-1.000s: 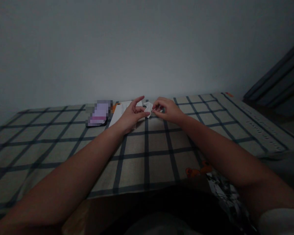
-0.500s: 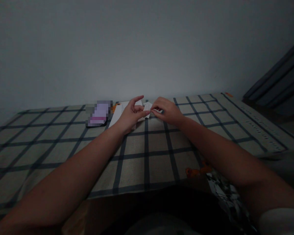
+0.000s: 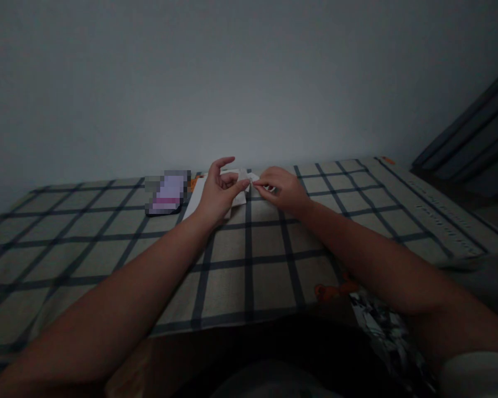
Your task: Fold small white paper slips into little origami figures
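Observation:
Small pieces of folded white paper [image 3: 241,198] show between my two hands, over the tablecloth. My left hand [image 3: 218,193] pinches the paper between thumb and fingers, with its index finger raised and curved away. Close on the other side, my right hand [image 3: 282,188] has thumb and index finger pressed together at the paper's right edge. The fingers hide part of the paper, so its exact shape cannot be made out. Partly beneath my left hand lies a larger white sheet [image 3: 194,198], flat on the cloth.
A phone [image 3: 167,190] with a blurred screen lies left of the sheet. The checked tablecloth [image 3: 228,287] covers the table up to a grey wall [image 3: 249,83]. Dark curtain fabric [image 3: 473,121] hangs at the right. Something shiny and crumpled [image 3: 388,331] is below the table's front edge.
My left hand has shifted slightly left and up, and the paper between the hands has turned. The right hand's fingertips have moved slightly left and up, still pinched at the paper.

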`<state>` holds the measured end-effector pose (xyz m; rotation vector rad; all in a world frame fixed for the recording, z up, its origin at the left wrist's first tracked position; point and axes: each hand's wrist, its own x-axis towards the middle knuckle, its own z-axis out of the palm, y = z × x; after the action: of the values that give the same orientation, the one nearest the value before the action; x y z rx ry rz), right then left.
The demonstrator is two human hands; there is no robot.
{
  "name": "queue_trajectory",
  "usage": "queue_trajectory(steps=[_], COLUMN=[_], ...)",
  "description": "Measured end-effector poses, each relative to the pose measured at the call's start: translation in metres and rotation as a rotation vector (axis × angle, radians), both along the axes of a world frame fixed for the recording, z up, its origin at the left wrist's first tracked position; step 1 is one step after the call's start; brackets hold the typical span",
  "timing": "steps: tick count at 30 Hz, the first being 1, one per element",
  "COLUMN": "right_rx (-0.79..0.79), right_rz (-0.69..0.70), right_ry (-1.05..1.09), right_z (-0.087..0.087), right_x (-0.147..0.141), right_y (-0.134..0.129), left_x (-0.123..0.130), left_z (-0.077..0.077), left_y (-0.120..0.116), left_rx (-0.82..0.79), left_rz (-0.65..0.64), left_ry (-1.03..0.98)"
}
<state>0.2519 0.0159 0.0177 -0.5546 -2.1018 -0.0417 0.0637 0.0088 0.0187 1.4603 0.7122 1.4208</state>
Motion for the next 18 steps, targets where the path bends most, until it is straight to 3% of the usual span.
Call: queue_trajectory(steps=[9,18], right_rx=[-0.036,-0.076], right_rz=[-0.054,-0.036], right_ry=[0.101,0.05], right_z=[0.0059,0.0062], right_x=[0.0034,0.002], right_y=[-0.0072,-0.006], left_x=[-0.0013,-0.0001], left_z=[0.0036,0.0008], left_y=[-0.0021,-0.0037], left_rx=[0.012,0.057], left_rz=[-0.008,0.016], left_ry=[0.03,0.102])
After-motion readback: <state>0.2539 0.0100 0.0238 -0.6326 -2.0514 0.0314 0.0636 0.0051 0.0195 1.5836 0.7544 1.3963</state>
